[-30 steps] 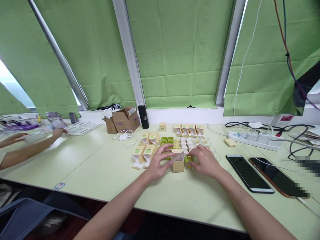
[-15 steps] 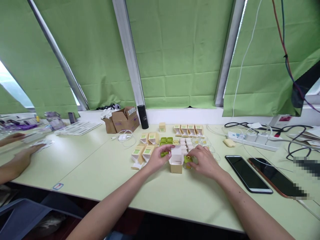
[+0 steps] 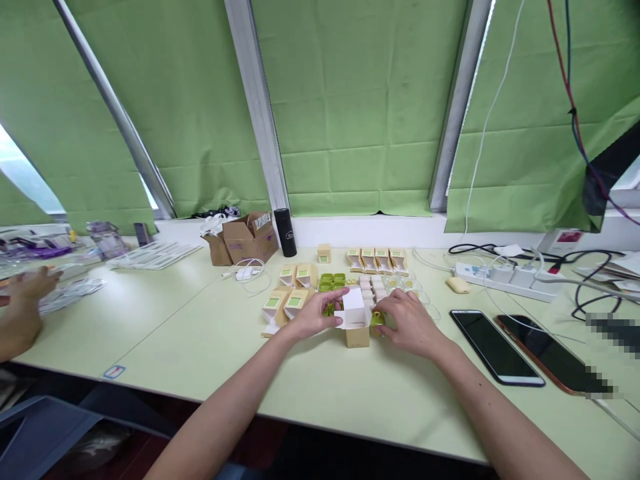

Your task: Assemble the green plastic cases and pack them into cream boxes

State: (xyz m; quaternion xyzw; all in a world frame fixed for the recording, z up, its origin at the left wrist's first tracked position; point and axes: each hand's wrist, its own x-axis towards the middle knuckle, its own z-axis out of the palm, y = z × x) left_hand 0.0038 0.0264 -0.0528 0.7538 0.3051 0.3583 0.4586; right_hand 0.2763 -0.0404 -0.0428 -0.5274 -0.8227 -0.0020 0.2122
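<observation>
A small kraft-paper box [image 3: 358, 337] stands upright before me with its white lid and side flap folded out. My left hand [image 3: 313, 316] is at its left, thumb against the side flap, index finger stretched near the lid, fingers apart. To the right of the box, my right hand [image 3: 407, 321] pinches a small green-topped jar [image 3: 377, 320] just above or on the table; its underside is partly hidden. Behind the hands are green square cups [image 3: 332, 280], pale pink-white pieces [image 3: 373, 285] in rows and clear round containers [image 3: 400, 283].
Several opened kraft boxes [image 3: 299, 301] stand left of my hands, others [image 3: 377, 260] at the back. Two phones [image 3: 495, 347] lie right, near a power strip [image 3: 510, 279] with cables. A cardboard carton [image 3: 250, 239] and black bottle [image 3: 285, 233] stand behind. Another person's hand [image 3: 33, 287] works far left.
The kraft box has shifted slightly right and turned, and its left side flap now sticks out. My right hand stays on the jar. The other person's hand has moved.
</observation>
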